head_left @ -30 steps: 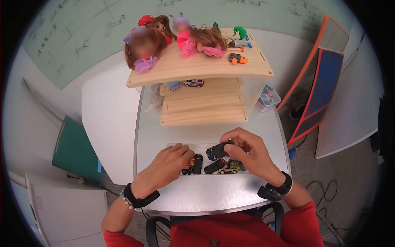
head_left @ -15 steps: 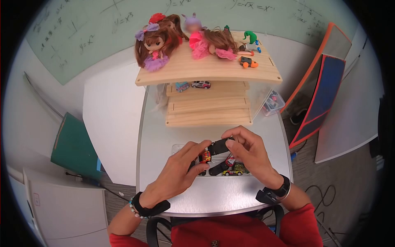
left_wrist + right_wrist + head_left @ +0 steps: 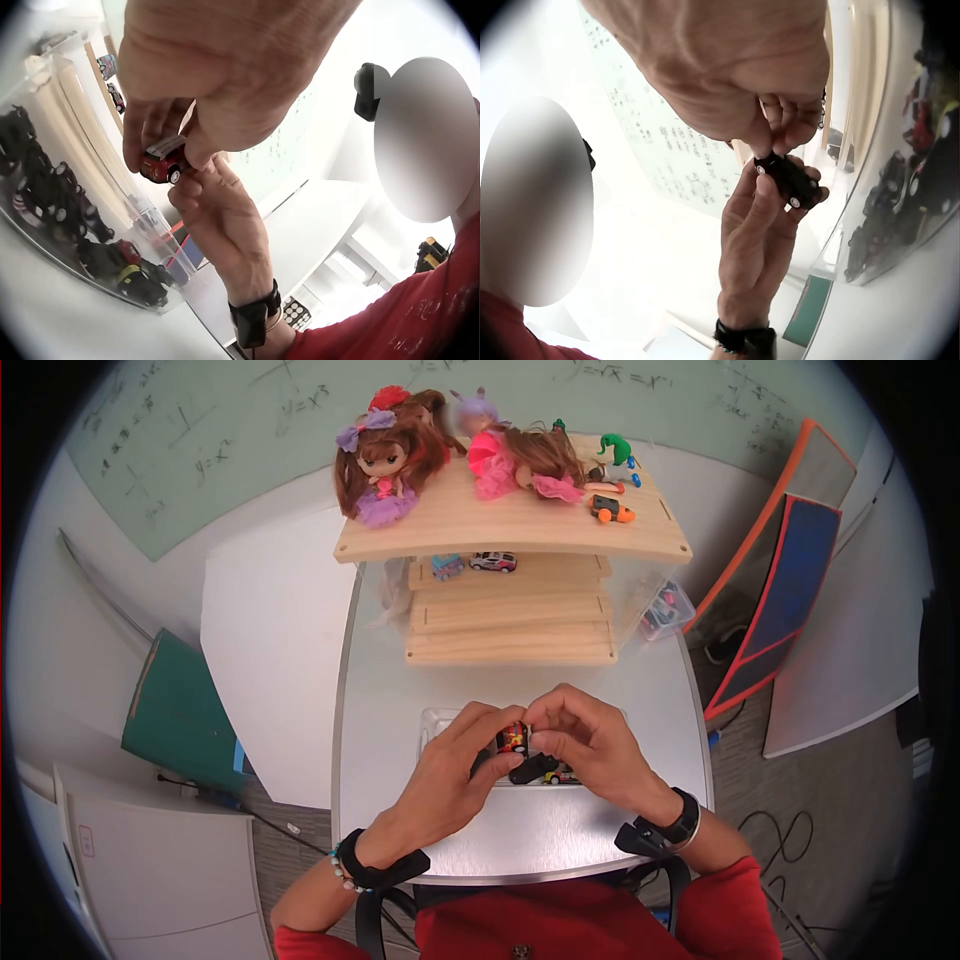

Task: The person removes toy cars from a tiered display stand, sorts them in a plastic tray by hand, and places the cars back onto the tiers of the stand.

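Both hands pinching one red toy car [image 3: 163,160], seemingly black from right wrist, tray [image 3: 432,722] beneath

A white table [image 3: 520,830] stands before a green board [image 3: 200,430] with chalk formulas, grey floor [image 3: 800,800] at right.

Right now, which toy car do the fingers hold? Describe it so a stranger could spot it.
On the white table, in front of the wooden shelf, lies a clear tray of toy cars. Just above it, the left hand and right hand meet around one small red car. It alone is lifted; the others lie in the tray.
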`<state>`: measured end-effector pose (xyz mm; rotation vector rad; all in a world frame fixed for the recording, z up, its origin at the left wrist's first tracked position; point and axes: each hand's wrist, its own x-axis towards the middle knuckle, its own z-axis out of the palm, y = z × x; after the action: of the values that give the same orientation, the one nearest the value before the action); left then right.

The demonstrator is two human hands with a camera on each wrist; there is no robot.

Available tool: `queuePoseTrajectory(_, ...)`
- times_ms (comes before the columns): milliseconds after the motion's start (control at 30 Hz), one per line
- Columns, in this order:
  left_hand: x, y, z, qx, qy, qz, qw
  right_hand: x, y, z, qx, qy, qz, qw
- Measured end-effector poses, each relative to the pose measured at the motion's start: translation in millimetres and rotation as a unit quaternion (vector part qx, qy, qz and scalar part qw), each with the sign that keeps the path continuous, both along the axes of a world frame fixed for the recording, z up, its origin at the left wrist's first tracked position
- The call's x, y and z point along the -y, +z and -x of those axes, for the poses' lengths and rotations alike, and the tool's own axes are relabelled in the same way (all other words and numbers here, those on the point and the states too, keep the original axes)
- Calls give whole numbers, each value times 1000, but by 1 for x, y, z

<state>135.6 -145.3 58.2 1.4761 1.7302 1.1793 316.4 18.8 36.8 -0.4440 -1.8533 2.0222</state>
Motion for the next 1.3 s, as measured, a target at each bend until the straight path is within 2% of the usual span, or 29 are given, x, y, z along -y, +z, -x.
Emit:
queuePoseTrajectory(67,2,4,2,-33,34,-4,999,-3,6,-2,41,-32,-207,977)
queuePoseTrajectory(100,3,3,6,-32,33,-4,999,-6,10,-4,41,-33,-206,977)
queuePoseTrajectory(167,6,-1,14,-34,60,-17,997,-13,16,-8,106,14,-370,923)
queuePoseTrajectory(200,7,2,17,-49,65,-18,997,-16,14,-8,107,13,-370,923)
queuePoseTrajectory(267,8,0,20,-57,67,-18,996,-22,4,-7,105,109,-483,862)
queuePoseTrajectory(300,8,-1,21,-67,71,-18,995,-23,1,-5,107,107,-482,863)
queuePoseTrajectory(367,8,-8,22,-81,63,-22,994,-22,-3,7,91,176,-558,806)
queuePoseTrajectory(400,7,-10,22,-97,57,-28,993,-22,-3,12,92,174,-556,807)
queuePoseTrajectory(467,7,-13,21,-102,51,-21,993,-22,-3,21,122,230,-577,774)
queuePoseTrajectory(667,5,-30,26,-107,43,-8,993,-16,-15,30,117,202,-625,745)
queuePoseTrajectory(900,6,-35,29,-120,43,-15,992,-25,-19,26,108,213,-570,786)
queuePoseTrajectory(967,6,-37,29,-124,45,-19,991,-26,-19,26,115,198,-514,827)
queuePoseTrajectory(1067,5,-38,29,-129,45,-22,990,-25,-23,28,94,175,-498,844)
queuePoseTrajectory(1200,6,-39,29,-127,49,-20,990,-23,-26,28,126,173,-498,840)
queuePoseTrajectory(1300,6,-38,28,-123,54,-17,991,-18,-24,26,84,144,-523,836)
